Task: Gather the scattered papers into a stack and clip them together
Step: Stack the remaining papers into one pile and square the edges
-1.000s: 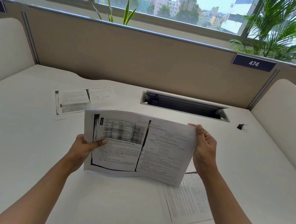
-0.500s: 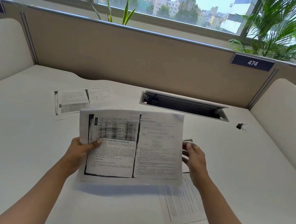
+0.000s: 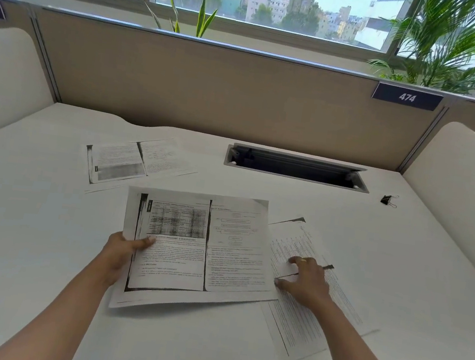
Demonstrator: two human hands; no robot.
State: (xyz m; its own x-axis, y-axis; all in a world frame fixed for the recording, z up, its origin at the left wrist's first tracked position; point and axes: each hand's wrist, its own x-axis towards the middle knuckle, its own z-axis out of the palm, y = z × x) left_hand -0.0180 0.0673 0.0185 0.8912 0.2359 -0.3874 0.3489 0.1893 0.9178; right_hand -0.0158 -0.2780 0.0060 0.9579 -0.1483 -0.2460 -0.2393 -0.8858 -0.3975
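My left hand grips the left edge of the large printed sheet, thumb on top, at the middle of the desk; my right hand lies with bent fingers on a second sheet at 3 o'clock, pinching or not I cannot tell; a third sheet lies at 10 o'clock; the binder clip at 2 o'clock.

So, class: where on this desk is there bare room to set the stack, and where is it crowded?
Bare desk: left of the middle sheet, nearer than the far sheet, and between the cable slot, the clip and the right sheets. Crowded: the middle, where sheets overlap.
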